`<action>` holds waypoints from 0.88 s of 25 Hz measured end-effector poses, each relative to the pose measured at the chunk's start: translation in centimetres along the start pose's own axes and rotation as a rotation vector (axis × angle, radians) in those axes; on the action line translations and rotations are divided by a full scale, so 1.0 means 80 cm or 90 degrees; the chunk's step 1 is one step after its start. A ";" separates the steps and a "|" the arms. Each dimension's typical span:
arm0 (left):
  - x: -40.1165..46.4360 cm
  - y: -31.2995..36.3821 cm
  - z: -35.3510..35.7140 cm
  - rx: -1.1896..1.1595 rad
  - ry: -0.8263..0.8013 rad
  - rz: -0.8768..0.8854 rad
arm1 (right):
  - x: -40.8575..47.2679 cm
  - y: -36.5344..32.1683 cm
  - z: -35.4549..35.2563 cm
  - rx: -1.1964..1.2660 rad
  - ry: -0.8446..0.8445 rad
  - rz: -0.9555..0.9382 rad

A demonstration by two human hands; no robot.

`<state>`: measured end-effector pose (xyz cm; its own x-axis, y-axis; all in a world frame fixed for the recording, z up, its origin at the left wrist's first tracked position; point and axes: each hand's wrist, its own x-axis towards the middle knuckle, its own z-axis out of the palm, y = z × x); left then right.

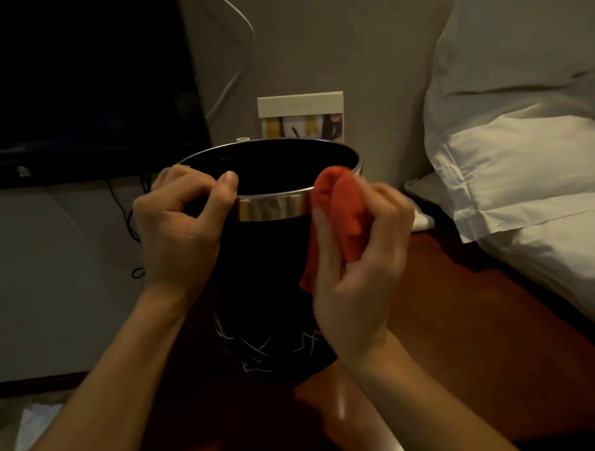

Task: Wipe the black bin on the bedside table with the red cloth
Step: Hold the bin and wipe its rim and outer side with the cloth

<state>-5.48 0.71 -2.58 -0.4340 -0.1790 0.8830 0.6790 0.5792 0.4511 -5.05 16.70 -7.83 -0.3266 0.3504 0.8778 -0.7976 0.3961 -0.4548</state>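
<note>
The black bin (263, 275) stands upright on the reddish-brown bedside table (455, 317). It has a shiny metal band round its rim and white scratch-like lines near its base. My left hand (180, 227) grips the rim on the left side, thumb on the metal band. My right hand (359, 262) holds the bunched red cloth (341, 213) against the right side of the rim and upper wall. The bin's inside looks dark and I cannot see its bottom.
White pillows (531, 150) and bedding lie to the right, close to the table edge. A dark screen (84, 79) stands at the left with cables hanging below it. A small card stand (301, 116) leans on the wall behind the bin.
</note>
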 end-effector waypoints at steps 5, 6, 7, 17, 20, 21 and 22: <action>0.003 -0.006 -0.002 -0.028 -0.010 -0.014 | -0.096 0.036 -0.026 -0.127 -0.228 -0.251; 0.002 -0.006 -0.003 -0.034 -0.014 -0.018 | -0.095 0.042 -0.031 -0.115 -0.230 -0.230; 0.001 -0.005 -0.003 -0.037 -0.014 -0.021 | -0.087 0.045 -0.033 -0.092 -0.213 -0.190; -0.001 -0.004 -0.001 -0.034 -0.010 -0.023 | -0.060 0.024 -0.013 -0.091 -0.132 -0.213; 0.001 -0.004 -0.003 -0.042 -0.017 -0.031 | -0.098 0.042 -0.032 -0.130 -0.254 -0.322; 0.000 -0.004 -0.003 -0.043 -0.016 -0.031 | -0.102 0.050 -0.040 -0.128 -0.266 -0.320; 0.000 -0.003 -0.003 -0.043 -0.015 -0.030 | -0.101 0.057 -0.046 -0.120 -0.265 -0.294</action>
<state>-5.51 0.38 -2.69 -0.4794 -0.1855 0.8578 0.6958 0.5153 0.5003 -4.15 18.81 -17.53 -0.1701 -0.2346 0.9571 -0.8125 0.5830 -0.0015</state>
